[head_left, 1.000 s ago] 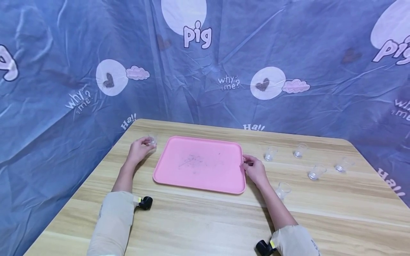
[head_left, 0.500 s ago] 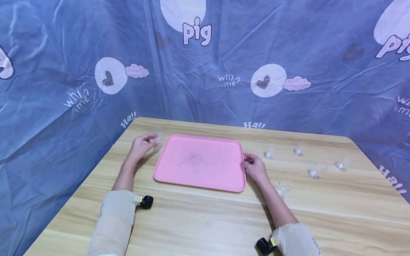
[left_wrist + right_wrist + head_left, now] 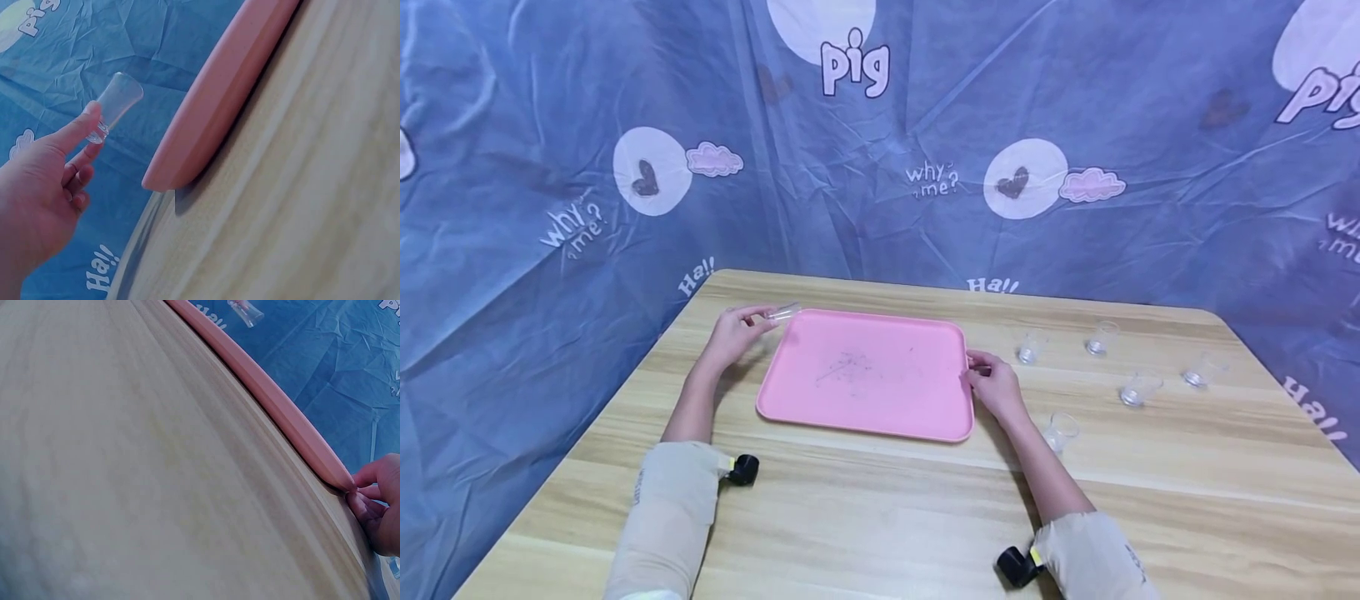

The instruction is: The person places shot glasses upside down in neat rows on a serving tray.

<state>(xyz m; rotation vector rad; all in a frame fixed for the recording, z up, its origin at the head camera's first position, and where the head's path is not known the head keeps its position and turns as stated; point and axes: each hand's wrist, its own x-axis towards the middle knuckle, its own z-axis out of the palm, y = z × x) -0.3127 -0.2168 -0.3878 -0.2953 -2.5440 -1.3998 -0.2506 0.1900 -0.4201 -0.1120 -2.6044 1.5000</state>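
L hand [image 3: 735, 333] is nearly closed, thumb & fingertips pinching a small, clear, flared cup [image 3: 117, 103] nr its base. Cup's tilted, mouth away from palm, held up off the light wood-grain table [image 3: 850, 500] by the far L corner of a shallow pink rectangular tray [image 3: 880, 408]. R hand [image 3: 997, 389] is nearly closed too, gripping the tray's R rim. Tray's on the table w/ dark marks mid-surface. Five more clear cups [image 3: 1134, 395] stand to its R, one nr the R forearm [image 3: 1051, 471]. Blue printed cloth [image 3: 865, 217] hangs behind.
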